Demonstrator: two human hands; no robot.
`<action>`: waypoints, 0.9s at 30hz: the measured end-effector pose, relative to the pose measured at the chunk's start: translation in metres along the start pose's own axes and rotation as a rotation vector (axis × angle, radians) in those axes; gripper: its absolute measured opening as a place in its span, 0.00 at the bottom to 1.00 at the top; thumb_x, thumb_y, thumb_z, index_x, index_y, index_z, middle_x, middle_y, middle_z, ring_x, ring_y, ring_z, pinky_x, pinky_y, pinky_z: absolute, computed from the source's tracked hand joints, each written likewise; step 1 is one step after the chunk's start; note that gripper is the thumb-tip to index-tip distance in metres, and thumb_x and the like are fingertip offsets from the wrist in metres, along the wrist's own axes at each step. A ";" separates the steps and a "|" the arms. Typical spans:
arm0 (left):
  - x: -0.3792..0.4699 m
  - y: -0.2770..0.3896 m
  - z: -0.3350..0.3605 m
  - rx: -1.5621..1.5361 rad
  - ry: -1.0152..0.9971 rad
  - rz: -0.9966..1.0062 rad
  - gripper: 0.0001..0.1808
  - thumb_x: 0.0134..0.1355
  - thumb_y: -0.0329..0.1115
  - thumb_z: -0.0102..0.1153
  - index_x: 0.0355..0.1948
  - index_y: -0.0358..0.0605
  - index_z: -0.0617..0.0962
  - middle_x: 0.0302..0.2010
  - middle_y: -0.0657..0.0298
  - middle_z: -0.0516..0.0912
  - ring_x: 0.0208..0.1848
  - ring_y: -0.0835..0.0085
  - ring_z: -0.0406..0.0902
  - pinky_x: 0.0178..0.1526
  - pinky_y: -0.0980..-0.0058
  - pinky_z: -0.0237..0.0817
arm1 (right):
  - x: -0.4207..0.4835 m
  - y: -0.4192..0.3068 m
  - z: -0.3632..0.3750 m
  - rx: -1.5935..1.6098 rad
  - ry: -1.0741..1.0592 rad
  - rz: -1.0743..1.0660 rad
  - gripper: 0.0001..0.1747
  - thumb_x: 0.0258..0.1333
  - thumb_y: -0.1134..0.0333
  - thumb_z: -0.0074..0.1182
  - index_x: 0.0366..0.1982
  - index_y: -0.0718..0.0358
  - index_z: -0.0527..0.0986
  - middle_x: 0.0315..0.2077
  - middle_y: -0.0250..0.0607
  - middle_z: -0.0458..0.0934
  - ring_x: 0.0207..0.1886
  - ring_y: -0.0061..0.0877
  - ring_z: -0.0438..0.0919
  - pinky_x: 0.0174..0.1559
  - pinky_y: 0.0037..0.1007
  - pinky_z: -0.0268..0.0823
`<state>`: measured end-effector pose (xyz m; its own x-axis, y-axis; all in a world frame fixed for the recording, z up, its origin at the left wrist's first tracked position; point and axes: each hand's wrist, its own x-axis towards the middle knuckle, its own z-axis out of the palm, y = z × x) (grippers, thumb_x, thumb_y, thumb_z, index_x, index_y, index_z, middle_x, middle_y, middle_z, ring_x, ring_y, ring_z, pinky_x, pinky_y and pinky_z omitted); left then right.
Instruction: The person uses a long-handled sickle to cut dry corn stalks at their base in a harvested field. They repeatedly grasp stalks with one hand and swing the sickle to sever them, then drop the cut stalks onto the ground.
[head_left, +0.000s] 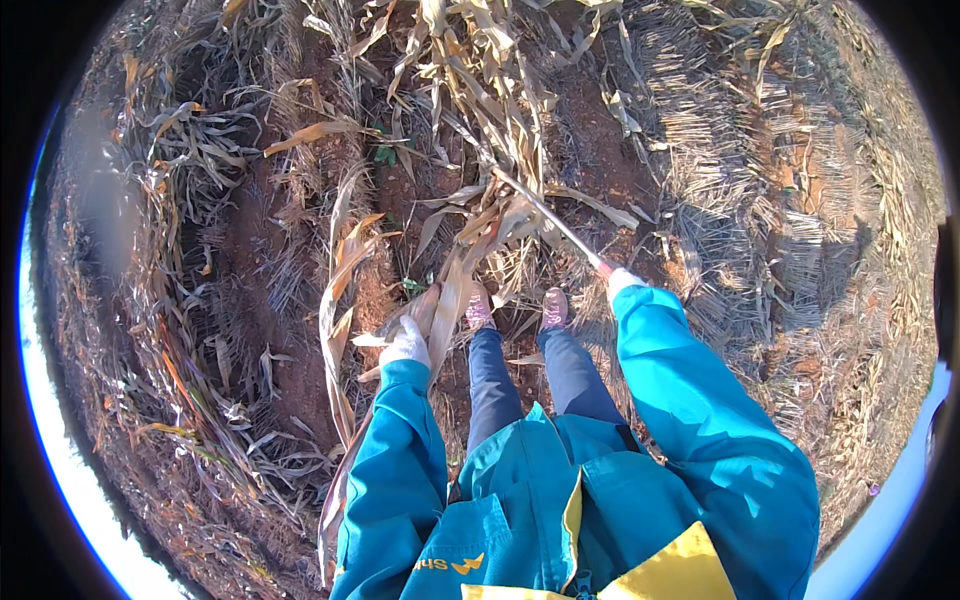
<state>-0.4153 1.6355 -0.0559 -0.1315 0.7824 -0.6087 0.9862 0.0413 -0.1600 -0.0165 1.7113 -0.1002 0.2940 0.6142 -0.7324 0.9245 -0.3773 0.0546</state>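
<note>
My left hand (406, 345), in a white glove, is closed around dry corn stalks (450, 292) with long withered leaves. The bundle slants up and to the right, past my left shoe. My right hand (622, 282), also gloved in white, grips the reddish end of a long-handled tool (551, 217). Its pale shaft points up and left, to the base of a pile of dry corn stalks (510, 112). The tool's head is lost among the leaves, so its kind cannot be told.
My two shoes (555, 306) stand on reddish soil between stubble rows. Cut straw stubble (697, 127) covers the ground on the right. More fallen corn stalks (202, 405) lie along the left, and loose dry leaves (345, 262) lie near my left hand.
</note>
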 end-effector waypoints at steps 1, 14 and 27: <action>-0.003 -0.012 0.008 -0.051 -0.212 -0.046 0.31 0.54 0.33 0.48 0.59 0.35 0.58 0.38 0.48 0.80 0.37 0.56 0.80 0.39 0.60 0.70 | -0.026 0.057 0.016 -0.010 -0.159 0.072 0.14 0.50 0.61 0.48 0.35 0.63 0.73 0.33 0.54 0.78 0.38 0.46 0.78 0.41 0.43 0.70; -0.164 -0.103 0.041 -0.406 -0.185 -0.166 0.37 0.51 0.43 0.53 0.60 0.46 0.56 0.38 0.40 0.78 0.38 0.42 0.75 0.43 0.53 0.66 | -0.191 0.113 0.045 0.340 -0.028 -0.039 0.20 0.48 0.55 0.53 0.32 0.67 0.71 0.28 0.58 0.77 0.34 0.50 0.76 0.39 0.45 0.69; -0.261 -0.207 0.031 -0.516 0.257 -0.257 0.33 0.50 0.46 0.53 0.56 0.44 0.62 0.27 0.42 0.79 0.27 0.43 0.76 0.32 0.53 0.68 | -0.171 0.013 0.021 0.516 0.236 -0.111 0.18 0.43 0.55 0.55 0.30 0.63 0.75 0.28 0.54 0.77 0.34 0.47 0.76 0.37 0.40 0.69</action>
<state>-0.5882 1.4035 0.1115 -0.4055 0.8295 -0.3841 0.8561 0.4919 0.1584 -0.0598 1.5868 0.0116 0.3024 0.7851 -0.5405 0.7325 -0.5543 -0.3953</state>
